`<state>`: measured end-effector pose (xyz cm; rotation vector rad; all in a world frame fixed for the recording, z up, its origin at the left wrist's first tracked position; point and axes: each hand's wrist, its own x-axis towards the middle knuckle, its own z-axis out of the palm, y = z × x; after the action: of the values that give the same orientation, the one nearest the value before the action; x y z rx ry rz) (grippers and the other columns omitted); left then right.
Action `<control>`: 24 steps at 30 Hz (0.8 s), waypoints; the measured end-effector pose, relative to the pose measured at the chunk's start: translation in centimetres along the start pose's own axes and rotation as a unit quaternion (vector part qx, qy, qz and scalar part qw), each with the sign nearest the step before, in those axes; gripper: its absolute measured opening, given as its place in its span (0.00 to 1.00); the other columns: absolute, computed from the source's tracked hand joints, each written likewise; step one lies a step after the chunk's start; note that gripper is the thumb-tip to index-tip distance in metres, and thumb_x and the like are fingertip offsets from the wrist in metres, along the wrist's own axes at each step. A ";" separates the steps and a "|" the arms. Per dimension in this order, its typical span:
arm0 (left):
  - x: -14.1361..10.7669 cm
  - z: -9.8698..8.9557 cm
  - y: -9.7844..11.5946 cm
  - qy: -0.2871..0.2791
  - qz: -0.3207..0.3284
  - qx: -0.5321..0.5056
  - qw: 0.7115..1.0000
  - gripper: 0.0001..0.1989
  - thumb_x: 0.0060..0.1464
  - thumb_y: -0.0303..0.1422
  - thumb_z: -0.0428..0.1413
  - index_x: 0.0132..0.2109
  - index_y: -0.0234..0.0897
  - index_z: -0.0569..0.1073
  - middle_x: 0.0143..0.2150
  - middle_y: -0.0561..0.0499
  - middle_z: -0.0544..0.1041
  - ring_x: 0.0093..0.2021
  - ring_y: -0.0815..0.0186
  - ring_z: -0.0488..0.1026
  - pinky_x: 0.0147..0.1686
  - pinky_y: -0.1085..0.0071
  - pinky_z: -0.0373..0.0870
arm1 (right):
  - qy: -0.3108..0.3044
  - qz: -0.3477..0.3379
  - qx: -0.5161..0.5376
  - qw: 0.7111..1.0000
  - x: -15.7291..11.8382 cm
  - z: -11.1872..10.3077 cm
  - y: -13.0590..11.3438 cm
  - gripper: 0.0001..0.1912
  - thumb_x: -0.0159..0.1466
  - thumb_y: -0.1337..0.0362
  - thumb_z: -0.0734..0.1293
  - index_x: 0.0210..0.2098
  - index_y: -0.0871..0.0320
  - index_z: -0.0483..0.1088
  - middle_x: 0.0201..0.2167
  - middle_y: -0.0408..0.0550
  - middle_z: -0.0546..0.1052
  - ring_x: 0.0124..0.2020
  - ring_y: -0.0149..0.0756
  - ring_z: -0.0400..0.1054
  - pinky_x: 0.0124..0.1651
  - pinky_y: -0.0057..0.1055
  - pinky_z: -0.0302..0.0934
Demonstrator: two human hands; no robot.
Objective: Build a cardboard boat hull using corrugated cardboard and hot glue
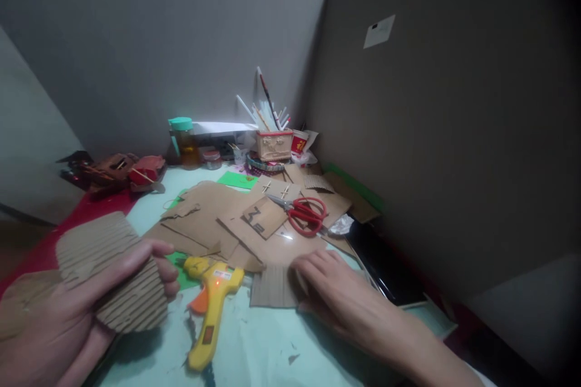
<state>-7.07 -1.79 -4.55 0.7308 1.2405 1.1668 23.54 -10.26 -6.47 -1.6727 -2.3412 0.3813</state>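
At the lower left of the frame, the left hand [68, 308] grips a ridged card [111, 269]. The glue gun [209, 302] lies in the middle, pointing up. Just right of it, the right hand [336, 290] rests flat on a small strip [272, 287], fingers spread.

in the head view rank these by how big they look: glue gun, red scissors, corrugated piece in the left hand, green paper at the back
1. corrugated piece, held in the left hand; nearness to the camera inflates it
2. glue gun
3. red scissors
4. green paper, farthest back, so its true size is unsure
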 end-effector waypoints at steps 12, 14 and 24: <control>-1.3 -0.2 -0.6 -0.075 -0.032 0.031 0.996 0.22 0.35 0.42 0.75 0.38 0.39 0.81 0.25 0.50 0.82 0.27 0.58 0.80 0.24 0.67 0.80 | 0.078 -0.013 -0.065 0.995 2.4 -2.9 -0.2 0.15 0.73 0.73 0.54 0.52 0.58 0.67 0.43 0.55 0.74 0.41 0.43 0.71 0.42 0.37 0.66; -1.2 -0.2 -0.6 -0.078 -0.026 0.032 0.996 0.20 0.38 0.42 0.74 0.38 0.39 0.80 0.25 0.50 0.82 0.27 0.58 0.79 0.25 0.67 0.80 | 0.047 -0.035 -0.087 0.994 4.4 -2.8 -1.9 0.17 0.70 0.77 0.57 0.52 0.59 0.69 0.42 0.54 0.75 0.39 0.43 0.69 0.39 0.35 0.64; -1.2 -0.1 -1.1 -0.086 -0.034 0.030 0.995 0.13 0.45 0.37 0.70 0.38 0.39 0.80 0.25 0.51 0.82 0.27 0.59 0.79 0.26 0.67 0.81 | -0.079 -0.062 -0.119 0.988 3.5 -2.2 -2.9 0.10 0.72 0.74 0.63 0.36 0.58 0.72 0.33 0.45 0.76 0.35 0.38 0.64 0.34 0.35 0.54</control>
<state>-6.81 -3.24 -5.20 0.8103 1.1514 0.9925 20.64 -7.65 -3.22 -1.6382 -2.6842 0.2258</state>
